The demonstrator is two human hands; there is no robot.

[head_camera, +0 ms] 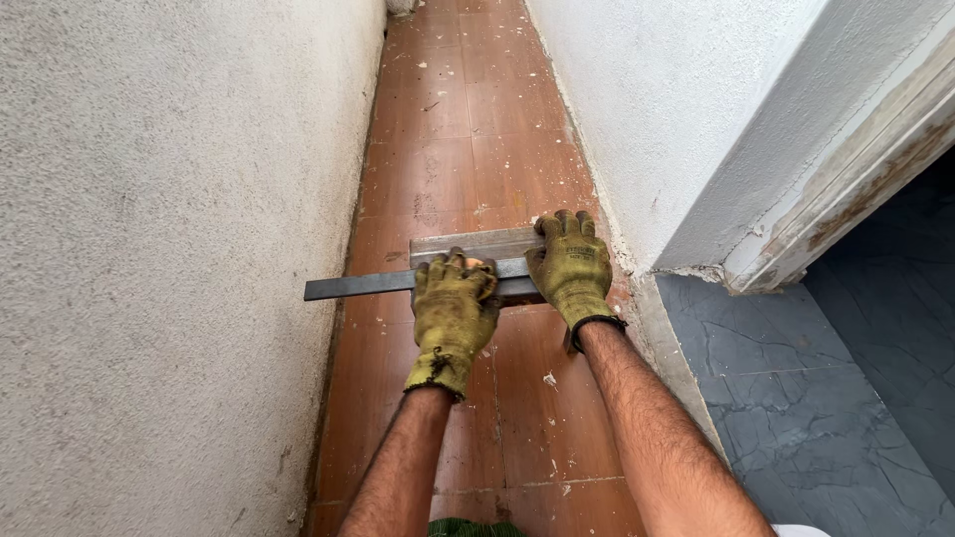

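Note:
Both my hands wear yellow-green work gloves. My left hand (454,316) is closed around a long dark metal bar (358,284) that lies crosswise over the floor, its left end reaching toward the rough wall. My right hand (569,267) presses flat on a grey rectangular tile piece (476,243) that sits under the bar on the reddish-brown floor tiles. The bar's right end is hidden beneath my hands.
A narrow strip of reddish-brown floor tiles (468,119), speckled with white plaster spots, runs between a rough grey wall (169,249) on the left and a white wall (676,109) on the right. A door frame (846,189) and dark grey tiles (796,398) lie at right.

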